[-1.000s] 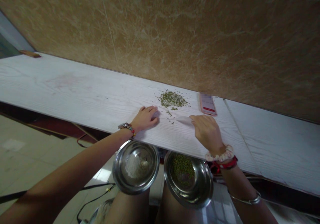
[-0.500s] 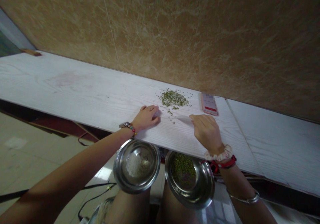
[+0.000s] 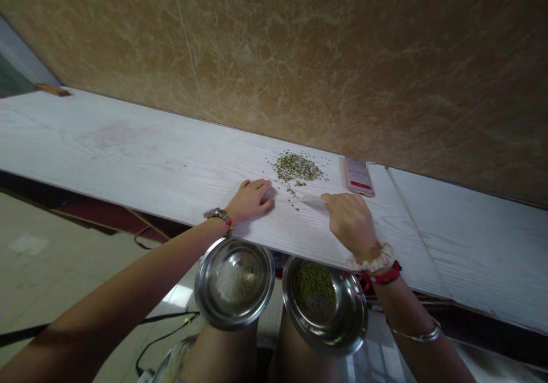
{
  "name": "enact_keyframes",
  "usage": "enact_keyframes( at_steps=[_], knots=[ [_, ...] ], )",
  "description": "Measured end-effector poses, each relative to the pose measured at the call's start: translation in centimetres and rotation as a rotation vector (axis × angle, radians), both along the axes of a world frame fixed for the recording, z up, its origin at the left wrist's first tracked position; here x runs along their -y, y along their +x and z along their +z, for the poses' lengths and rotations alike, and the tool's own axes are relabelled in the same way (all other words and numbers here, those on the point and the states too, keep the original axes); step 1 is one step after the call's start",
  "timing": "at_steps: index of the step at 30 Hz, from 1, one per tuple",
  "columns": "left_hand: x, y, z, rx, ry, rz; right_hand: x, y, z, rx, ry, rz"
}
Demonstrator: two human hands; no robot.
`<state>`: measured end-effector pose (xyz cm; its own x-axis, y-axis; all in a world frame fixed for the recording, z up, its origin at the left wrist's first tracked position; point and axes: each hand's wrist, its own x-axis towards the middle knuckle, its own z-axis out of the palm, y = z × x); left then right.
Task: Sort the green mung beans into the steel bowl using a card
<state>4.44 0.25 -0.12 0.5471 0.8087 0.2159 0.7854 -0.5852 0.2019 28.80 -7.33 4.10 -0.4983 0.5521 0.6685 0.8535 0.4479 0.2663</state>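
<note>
The right hand (image 3: 351, 223) is pinching a sheet (image 3: 314, 201) at its ten o'clock. The left hand (image 3: 252, 201) is resting on the table (image 3: 171, 172), whether gripping anything unclear; beans (image 3: 296, 168) are lying at its two o'clock.

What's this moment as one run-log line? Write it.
left hand: on white counter; right hand: pinching pale sheet; green beans: scattered; phone: beside beans; steel bowls: below counter edge

Counting: 2 hands (image 3: 250, 202) showing, 2 metal bowls (image 3: 347, 314) sitting, 1 phone (image 3: 358, 176) lying, 1 thin sheet (image 3: 314, 201) showing. 1 watch (image 3: 212, 213), 1 scrunchie (image 3: 379, 258), 1 bangle (image 3: 422, 336) being worn. Green beans (image 3: 296, 167) being too small to count.
</note>
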Motion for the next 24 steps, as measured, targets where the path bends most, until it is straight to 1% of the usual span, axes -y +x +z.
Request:
enact_keyframes(
  at_steps=[6,11,15,20,24],
  knots=[
    [0.0,0.0,-0.1,0.006,-0.002,0.001,-0.9,0.9,0.1,-0.011,0.084,-0.029],
    [0.0,-0.1,0.0,0.009,-0.001,-0.001,-0.8,0.0,0.1,-0.027,0.033,0.029],
    [0.0,-0.1,0.0,0.015,-0.006,-0.009,-0.9,-0.5,0.1,-0.020,-0.012,0.043],
    [0.0,0.0,0.0,0.008,-0.021,0.002,-0.2,-0.2,0.5,-0.019,-0.029,0.097],
    [0.0,0.0,0.2,0.000,-0.032,-0.002,0.1,-0.1,0.9,-0.005,0.002,0.118]
  ],
)
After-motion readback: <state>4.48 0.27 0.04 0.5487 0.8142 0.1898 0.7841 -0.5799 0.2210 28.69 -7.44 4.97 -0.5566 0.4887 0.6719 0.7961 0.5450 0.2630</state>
